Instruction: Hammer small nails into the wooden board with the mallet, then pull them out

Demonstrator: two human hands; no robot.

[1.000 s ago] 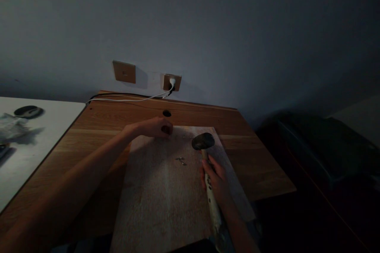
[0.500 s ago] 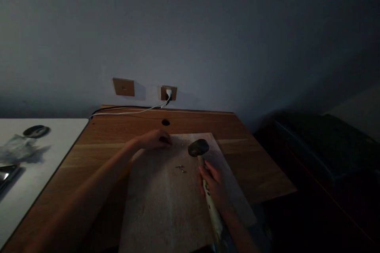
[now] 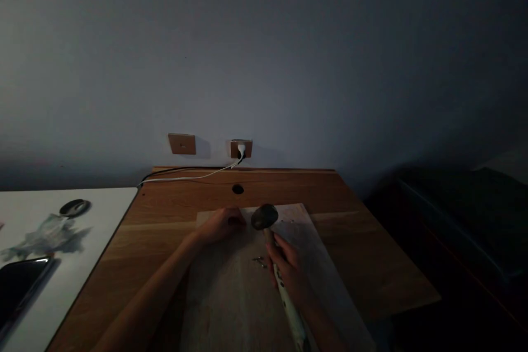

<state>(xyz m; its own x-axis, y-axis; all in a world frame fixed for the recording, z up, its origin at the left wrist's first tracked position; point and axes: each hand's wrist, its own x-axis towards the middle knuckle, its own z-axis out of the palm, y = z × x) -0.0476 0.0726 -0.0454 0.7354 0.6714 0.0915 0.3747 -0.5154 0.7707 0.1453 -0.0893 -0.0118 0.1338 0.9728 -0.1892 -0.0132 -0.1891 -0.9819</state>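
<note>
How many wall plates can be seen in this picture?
2, both on the wall above the wooden desk: the left plate, without a plug, and the right plate, with a white plug. No others show.

Square wall plate [image 3: 182, 144], wall socket [image 3: 248, 147] with white plug [image 3: 241, 148], white cable [image 3: 193, 178], black cable [image 3: 177, 170], white table [image 3: 109, 209] bearing dark oval item [image 3: 70, 208], crumpled plastic [image 3: 51, 235], black device [image 3: 18, 280].

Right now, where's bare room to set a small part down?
Bare: desk, right of the board, out to the desk's right edge; board below the metal pieces, left of the mallet; white table strip between bag and desk. Crowded: board's far half, with left hand, right hand, mallet; white table's left part, with bag, black slab.
</note>
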